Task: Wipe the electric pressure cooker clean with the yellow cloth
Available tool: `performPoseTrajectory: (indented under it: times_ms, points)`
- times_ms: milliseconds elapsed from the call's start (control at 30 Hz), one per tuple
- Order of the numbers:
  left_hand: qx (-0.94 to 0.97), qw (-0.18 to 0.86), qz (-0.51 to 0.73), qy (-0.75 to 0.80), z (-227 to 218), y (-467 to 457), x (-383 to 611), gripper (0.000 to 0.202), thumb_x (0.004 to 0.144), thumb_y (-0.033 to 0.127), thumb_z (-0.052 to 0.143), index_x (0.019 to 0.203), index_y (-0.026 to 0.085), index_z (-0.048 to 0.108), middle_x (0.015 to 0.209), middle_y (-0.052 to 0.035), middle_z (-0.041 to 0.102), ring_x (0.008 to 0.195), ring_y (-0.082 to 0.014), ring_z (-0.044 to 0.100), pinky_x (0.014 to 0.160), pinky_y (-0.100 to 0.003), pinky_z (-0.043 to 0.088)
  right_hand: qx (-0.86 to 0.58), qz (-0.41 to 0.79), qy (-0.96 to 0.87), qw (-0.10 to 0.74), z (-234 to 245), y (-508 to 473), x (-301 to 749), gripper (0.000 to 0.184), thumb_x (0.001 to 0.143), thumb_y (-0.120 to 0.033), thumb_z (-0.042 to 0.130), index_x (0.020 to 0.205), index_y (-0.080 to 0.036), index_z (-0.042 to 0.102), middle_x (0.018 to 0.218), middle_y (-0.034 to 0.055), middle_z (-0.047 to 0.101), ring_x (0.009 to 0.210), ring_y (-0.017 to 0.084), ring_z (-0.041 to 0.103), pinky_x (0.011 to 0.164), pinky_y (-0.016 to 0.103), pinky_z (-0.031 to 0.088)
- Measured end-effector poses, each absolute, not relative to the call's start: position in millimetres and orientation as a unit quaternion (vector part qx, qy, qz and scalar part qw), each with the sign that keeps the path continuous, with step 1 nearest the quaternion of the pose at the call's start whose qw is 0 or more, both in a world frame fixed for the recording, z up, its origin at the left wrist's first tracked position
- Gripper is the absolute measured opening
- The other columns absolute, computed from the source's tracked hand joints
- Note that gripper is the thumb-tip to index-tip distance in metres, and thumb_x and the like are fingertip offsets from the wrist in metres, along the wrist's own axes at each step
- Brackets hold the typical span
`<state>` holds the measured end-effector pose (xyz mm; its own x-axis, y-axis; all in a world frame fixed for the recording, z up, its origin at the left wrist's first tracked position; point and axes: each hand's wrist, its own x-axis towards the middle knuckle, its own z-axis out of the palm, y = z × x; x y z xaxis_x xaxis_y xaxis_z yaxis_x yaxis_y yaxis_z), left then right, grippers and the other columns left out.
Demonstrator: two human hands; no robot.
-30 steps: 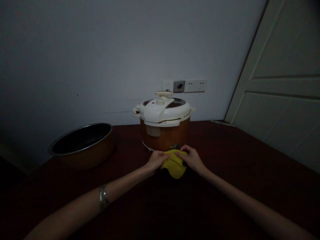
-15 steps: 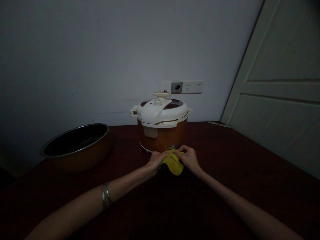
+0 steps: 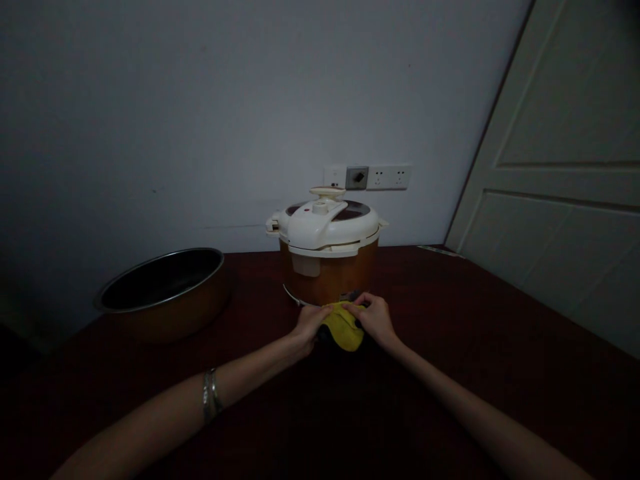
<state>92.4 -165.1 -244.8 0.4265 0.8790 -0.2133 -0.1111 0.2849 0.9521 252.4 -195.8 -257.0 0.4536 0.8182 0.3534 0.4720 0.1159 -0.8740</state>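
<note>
Between my two hands is a small yellow cloth item (image 3: 344, 331) with dark patches at its sides; its exact kind is too dim to tell. My left hand (image 3: 311, 323) pinches its left upper edge, thumb on top. On the other side, my right hand (image 3: 376, 319) grips the right upper edge with bent fingers. Just beyond the hands stands an electric pressure cooker (image 3: 327, 263) with a white lid and an orange-brown body. A greyish piece (image 3: 350, 295) shows behind the cloth, partly hidden by the fingers.
A wide, dark-lined pot (image 3: 165, 303) with a metal rim stands at the left on the dark red table (image 3: 480, 347). A thin white cord (image 3: 291, 295) lies by the cooker's base. Wall sockets (image 3: 387, 177) are behind it, and a pale panelled door (image 3: 555, 200) rises at the right.
The camera view has shifted slightly, so the cooker and pot sit a little further right. Both hands keep hold of the yellow cloth item, which looks slightly turned.
</note>
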Motion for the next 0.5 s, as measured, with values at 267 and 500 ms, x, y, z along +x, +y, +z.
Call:
performPoseTrajectory:
  times_ms: [267, 500]
  points:
    - [0.461, 0.695, 0.366, 0.412, -241.2, -169.9, 88.9, 0.018, 0.073, 0.026, 0.068, 0.067, 0.01, 0.069, 0.069, -0.0067, 0.069, 0.06, -0.0137, 0.06, 0.062, -0.025, 0.044, -0.65, 0.178, -0.478, 0.563, -261.7, -189.0, 250.2, 0.032, 0.057, -0.047, 0.07, 0.053, -0.018, 0.058, 0.052, 0.0015, 0.058, 0.048, 0.015, 0.05, 0.046, 0.025, 0.036]
    - [0.507, 0.683, 0.278, 0.446, -242.5, -187.6, 99.2, 0.027, 0.072, 0.038, 0.069, 0.068, 0.011, 0.068, 0.065, -0.0051, 0.067, 0.054, -0.012, 0.057, 0.053, -0.024, 0.042, -0.623, 0.292, -0.524, 0.502, -242.9, -210.7, 274.2, 0.037, 0.05, -0.049, 0.074, 0.05, -0.019, 0.052, 0.05, -0.0018, 0.054, 0.048, 0.012, 0.046, 0.045, 0.023, 0.034]
